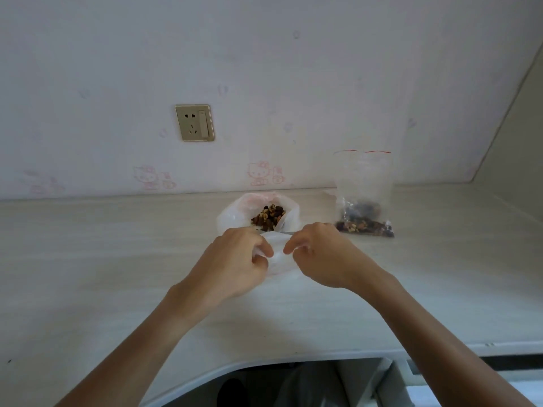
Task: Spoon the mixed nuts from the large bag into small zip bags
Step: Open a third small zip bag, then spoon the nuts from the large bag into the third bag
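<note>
The large white plastic bag lies open on the pale desk, mixed nuts showing in its mouth. Just in front of it, my left hand and my right hand each pinch a side of a small clear zip bag held between them; I see no nuts in it. To the right stands a small zip bag with a red seal line and nuts in its bottom. A thin grey edge shows behind my hands; no spoon is clearly visible.
The wall behind carries a gold socket plate and pink cartoon stickers. A slanted wall closes the right side. The desk's curved front edge runs below my forearms, with dark space under it.
</note>
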Motion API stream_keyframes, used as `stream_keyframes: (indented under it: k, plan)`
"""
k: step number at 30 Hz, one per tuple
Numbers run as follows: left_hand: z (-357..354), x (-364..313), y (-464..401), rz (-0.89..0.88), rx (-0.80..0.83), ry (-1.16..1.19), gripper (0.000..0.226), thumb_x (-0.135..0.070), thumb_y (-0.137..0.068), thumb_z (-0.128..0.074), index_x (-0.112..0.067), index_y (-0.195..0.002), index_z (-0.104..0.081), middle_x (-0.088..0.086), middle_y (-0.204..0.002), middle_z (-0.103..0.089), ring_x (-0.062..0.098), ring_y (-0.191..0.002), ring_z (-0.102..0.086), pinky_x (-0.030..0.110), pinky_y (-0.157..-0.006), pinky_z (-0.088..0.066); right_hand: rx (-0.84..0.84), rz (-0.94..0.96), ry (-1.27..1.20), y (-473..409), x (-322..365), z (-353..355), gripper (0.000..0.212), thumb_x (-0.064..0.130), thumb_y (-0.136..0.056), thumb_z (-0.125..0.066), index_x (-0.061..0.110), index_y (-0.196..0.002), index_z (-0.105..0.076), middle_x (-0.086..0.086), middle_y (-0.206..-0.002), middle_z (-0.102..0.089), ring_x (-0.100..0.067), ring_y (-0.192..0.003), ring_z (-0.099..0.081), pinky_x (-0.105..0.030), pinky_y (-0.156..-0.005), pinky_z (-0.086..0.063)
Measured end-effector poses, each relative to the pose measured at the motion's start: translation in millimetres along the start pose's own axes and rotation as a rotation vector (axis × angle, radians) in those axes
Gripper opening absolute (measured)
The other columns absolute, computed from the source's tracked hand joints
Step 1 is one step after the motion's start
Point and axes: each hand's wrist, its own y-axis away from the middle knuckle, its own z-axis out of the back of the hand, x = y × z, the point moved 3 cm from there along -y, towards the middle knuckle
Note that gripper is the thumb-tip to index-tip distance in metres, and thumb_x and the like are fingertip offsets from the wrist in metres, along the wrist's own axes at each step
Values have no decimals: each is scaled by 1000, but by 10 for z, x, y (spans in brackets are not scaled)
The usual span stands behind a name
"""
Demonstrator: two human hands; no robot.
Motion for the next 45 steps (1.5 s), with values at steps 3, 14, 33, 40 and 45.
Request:
stream_keyframes:
  k: [3, 14, 33, 40, 45]
  plan:
    - [-107, 60, -65, 49, 106, -42, 24, -48, -81, -79, -37, -102, -74, -17, -107, -64, 11, -90, -61, 28, -77, -50, 45, -9, 70, -44, -9, -74, 23, 33, -95, -59, 26, -84, -78, 3, -90, -71, -19, -84, -66, -32, -72, -50]
    - [-291, 308, -126, 76, 350, -187, 66, -79, -58, -79, -50, -115, -61, -23, -104, -56, 4, -89, -59, 24, -68, -42, 230, 102, 339, -132, -254, -345, 45, 54, -86, -70, 27, -123, -67, 3, -126, -56, -19, -122, -49, -30, -90, -34]
    - [-311, 556, 69, 32, -260, 578, 20, -51, -74, -89, -42, -90, -81, -15, -69, -53, 6, -58, -46, 22, -60, -41, 6, -102, -656, -95, -517, -285, 10, 27, -88, -81, 31, -78, -83, 16, -83, -77, 4, -74, -66, -7, -67, -47]
    - [-113, 586, -107, 54, -282, 621, 6, -36, -85, -85, -34, -83, -79, -16, -65, -54, 4, -54, -46, 12, -56, -37, -388, -179, -392, -324, -710, -144, 16, 33, -92, -74, 24, -79, -71, 10, -73, -70, -2, -65, -63, -22, -60, -48]
    - [28, 581, -337, 36, -322, 599, 7, -35, -87, -84, -35, -82, -78, -16, -64, -55, 3, -52, -45, 10, -54, -36, -210, -255, -3, -644, -813, -169, 32, 52, -95, -63, 21, -105, -63, 3, -102, -66, -17, -88, -64, -35, -77, -54]
